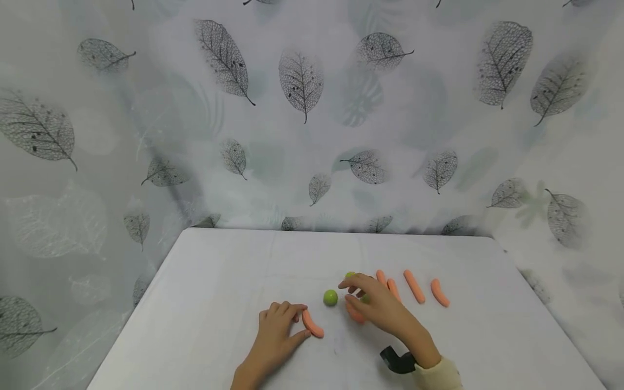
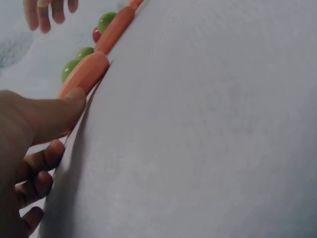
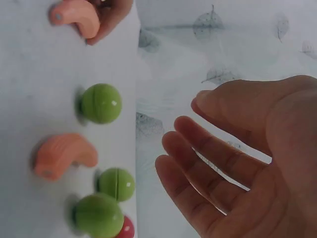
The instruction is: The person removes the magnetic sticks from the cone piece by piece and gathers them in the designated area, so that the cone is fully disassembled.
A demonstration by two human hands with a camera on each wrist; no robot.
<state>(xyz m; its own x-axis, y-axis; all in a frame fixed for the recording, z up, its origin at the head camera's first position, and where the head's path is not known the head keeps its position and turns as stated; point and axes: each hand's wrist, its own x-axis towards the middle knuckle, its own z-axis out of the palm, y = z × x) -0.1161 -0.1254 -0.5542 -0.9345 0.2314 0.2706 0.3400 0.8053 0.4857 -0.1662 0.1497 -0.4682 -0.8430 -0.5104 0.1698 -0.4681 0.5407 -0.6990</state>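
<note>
Resting on the white desk (image 1: 219, 303), the left hand (image 1: 275, 333) pinches the near end of one orange sausage-shaped piece (image 1: 312, 324) between thumb and curled fingers; the left wrist view confirms the thumb (image 2: 54, 116) pressed against it.

Just right of that piece: a green ball (image 1: 330, 297), lying free, apart from both hands.

Next right: the right hand (image 1: 375, 303), hovering above the desk with fingers spread and relaxed, holding nothing. A second orange piece (image 1: 355, 314) lies partly under its palm, and a further green ball (image 1: 349, 275) peeks out beyond the fingertips.

Far right: three orange pieces (image 1: 414, 286) in a rough row, well apart from the left hand, untouched.

Progress, as a judgement: the orange pieces at the right look already laid out side by side; the one in the left hand and the one under the right hand sit outside that row, so sorting seems partway, with those two and the balls left to deal with.

View differences: the right wrist view shows what the head view hides under the hand, namely three green balls (image 3: 100, 103), a small red ball (image 3: 127, 229) and the curved orange piece (image 3: 63, 154). The left wrist view lines up orange pieces end on, green balls behind; counts cannot be read there.
</note>
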